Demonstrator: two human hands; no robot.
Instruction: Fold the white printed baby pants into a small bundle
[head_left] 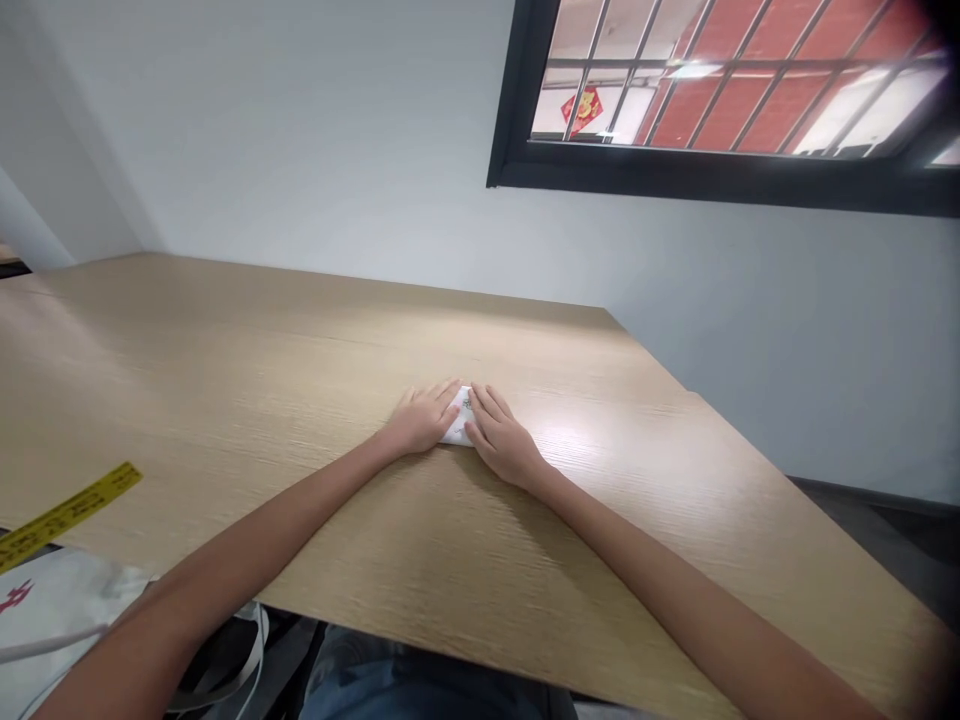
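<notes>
A small flat white item with dark printing [460, 424] lies on the wooden table [247, 400]; it looks like a packet or folded paper, but I cannot tell which. Across its left side rests my left hand [425, 416], fingers stretched out. My right hand [504, 436] lies over its right side with straight fingers. The printed middle shows between the two hands, while both side edges are hidden under them.
A yellow strip with black lettering [71, 513] crosses the table's left front edge. Below it is a white bag with a red mark [60, 620]. Behind the table is a pale wall [315, 150] with a dark-framed, barred window [675, 170].
</notes>
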